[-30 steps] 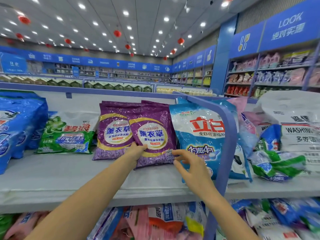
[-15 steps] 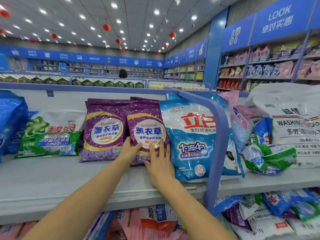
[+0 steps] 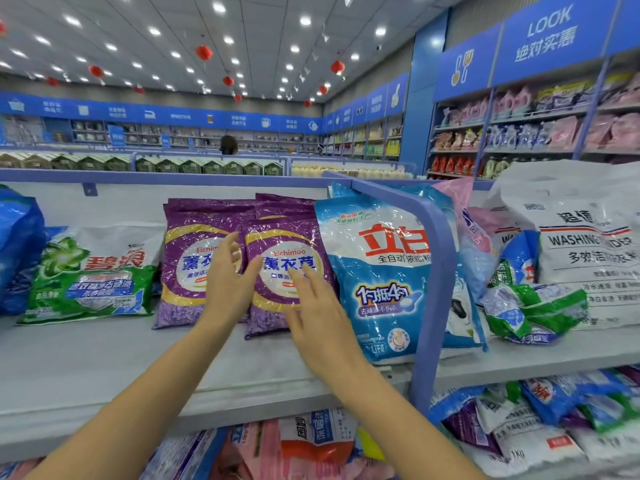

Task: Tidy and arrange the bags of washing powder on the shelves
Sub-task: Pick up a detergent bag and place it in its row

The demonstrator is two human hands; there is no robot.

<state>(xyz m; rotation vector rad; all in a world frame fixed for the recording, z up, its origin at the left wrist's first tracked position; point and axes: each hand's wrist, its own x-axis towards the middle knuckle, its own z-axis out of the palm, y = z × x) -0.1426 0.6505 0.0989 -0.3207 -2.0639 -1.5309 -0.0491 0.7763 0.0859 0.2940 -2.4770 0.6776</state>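
Two stacks of purple washing powder bags lean side by side on the grey shelf: the left purple bag and the right purple bag. My left hand lies with straight fingers across the seam between them. My right hand, fingers spread and straight, lies against the right purple bag's front. A green and white bag leans to the left, and a blue and white bag stands to the right, against the blue shelf divider.
A big blue bag sits at the far left. Right of the divider lie a pink bag, crumpled green bags and a large white bag. More bags fill the lower shelf. A person's head shows beyond the shelf.
Both hands have moved up from the lower edge of the right purple bag onto the bags' fronts, fingers now straight. The purple bags stand more upright and even.
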